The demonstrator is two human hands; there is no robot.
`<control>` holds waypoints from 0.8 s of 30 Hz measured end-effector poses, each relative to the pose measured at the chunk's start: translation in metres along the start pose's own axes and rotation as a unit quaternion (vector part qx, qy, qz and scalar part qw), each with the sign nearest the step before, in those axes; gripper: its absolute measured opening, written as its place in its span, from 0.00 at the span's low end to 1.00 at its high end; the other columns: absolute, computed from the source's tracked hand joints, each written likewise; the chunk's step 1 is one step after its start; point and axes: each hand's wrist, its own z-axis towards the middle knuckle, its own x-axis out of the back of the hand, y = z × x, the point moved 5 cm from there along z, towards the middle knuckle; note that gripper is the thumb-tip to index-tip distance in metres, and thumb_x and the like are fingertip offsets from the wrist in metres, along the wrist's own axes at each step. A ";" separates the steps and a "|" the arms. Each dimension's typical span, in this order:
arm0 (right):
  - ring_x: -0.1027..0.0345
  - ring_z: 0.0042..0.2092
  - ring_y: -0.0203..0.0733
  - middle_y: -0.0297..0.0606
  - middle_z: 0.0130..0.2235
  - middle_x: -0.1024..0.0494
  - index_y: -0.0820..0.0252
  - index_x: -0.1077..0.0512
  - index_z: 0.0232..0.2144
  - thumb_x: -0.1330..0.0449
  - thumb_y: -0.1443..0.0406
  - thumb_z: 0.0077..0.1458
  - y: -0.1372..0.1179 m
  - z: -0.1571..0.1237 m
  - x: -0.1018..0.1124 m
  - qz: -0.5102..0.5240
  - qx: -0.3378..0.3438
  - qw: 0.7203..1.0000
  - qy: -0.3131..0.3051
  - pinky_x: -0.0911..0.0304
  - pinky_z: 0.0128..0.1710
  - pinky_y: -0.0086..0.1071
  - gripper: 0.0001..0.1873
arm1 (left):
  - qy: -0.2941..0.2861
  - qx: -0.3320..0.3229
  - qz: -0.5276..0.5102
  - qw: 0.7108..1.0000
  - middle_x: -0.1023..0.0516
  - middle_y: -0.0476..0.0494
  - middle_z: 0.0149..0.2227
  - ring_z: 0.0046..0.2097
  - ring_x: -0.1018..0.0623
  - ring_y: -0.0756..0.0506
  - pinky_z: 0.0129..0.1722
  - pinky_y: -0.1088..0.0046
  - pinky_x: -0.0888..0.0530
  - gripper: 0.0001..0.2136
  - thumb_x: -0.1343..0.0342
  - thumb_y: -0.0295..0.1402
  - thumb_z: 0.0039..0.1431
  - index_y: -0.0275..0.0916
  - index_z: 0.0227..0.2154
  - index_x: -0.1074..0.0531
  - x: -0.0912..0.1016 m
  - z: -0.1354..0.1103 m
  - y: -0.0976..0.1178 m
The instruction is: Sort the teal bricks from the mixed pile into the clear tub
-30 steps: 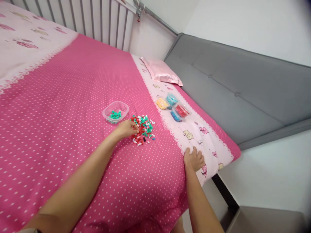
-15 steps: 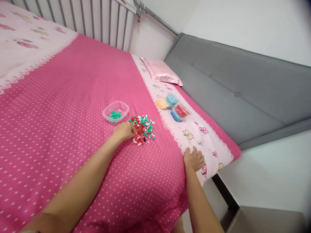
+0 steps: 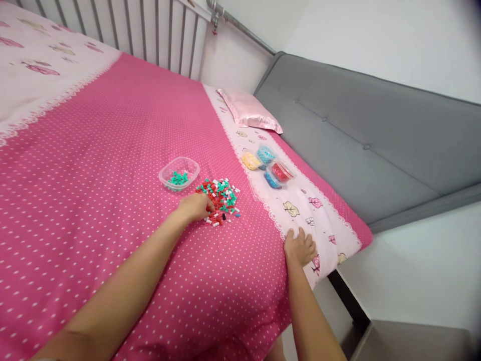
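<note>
My left hand (image 3: 196, 206) is at the near left edge of a loose pile of small plastic pieces (image 3: 222, 194), red, white and green, with a black one and a blue one at its near side. Its fingers are bent together among the pieces; their tips are partly hidden, so what they hold cannot be made out. Just beyond this hand stands a clear plastic container (image 3: 179, 173) with green pieces in it. My right hand (image 3: 300, 247) lies open on the bedspread (image 3: 225, 271) near the bed's edge, fingers spread, holding nothing.
Farther right on the bed are small clear tubs with yellow pieces (image 3: 251, 160), turquoise pieces (image 3: 266, 154), red pieces (image 3: 281, 171) and blue pieces (image 3: 272, 179). A pink pillow (image 3: 250, 110) lies behind them, by the grey headboard (image 3: 356, 135). White railings (image 3: 150, 35) run along the far side.
My left hand has shifted slightly nearer to me and to the right along the pile's edge, uncovering some red pieces. My right hand and the containers have stayed in place.
</note>
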 end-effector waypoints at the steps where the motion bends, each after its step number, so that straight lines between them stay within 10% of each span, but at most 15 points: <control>1: 0.53 0.63 0.56 0.47 0.63 0.43 0.56 0.39 0.60 0.54 0.52 0.59 0.000 0.000 0.000 -0.001 0.001 1.000 0.003 0.60 0.61 0.49 0.29 | -0.006 0.004 0.008 1.000 0.21 0.45 0.37 0.40 0.24 0.45 0.36 0.72 0.32 0.10 0.41 0.29 0.49 0.43 0.36 0.22 0.000 0.000 0.000; 24: 0.53 0.63 0.56 0.48 0.63 0.42 0.57 0.39 0.59 0.55 0.52 0.59 0.001 0.000 0.000 0.005 0.005 1.000 0.009 0.60 0.61 0.50 0.30 | -0.042 0.015 0.057 0.997 0.24 0.45 0.38 0.41 0.25 0.46 0.42 0.63 0.28 0.11 0.45 0.40 0.58 0.36 0.36 0.28 -0.001 -0.004 0.000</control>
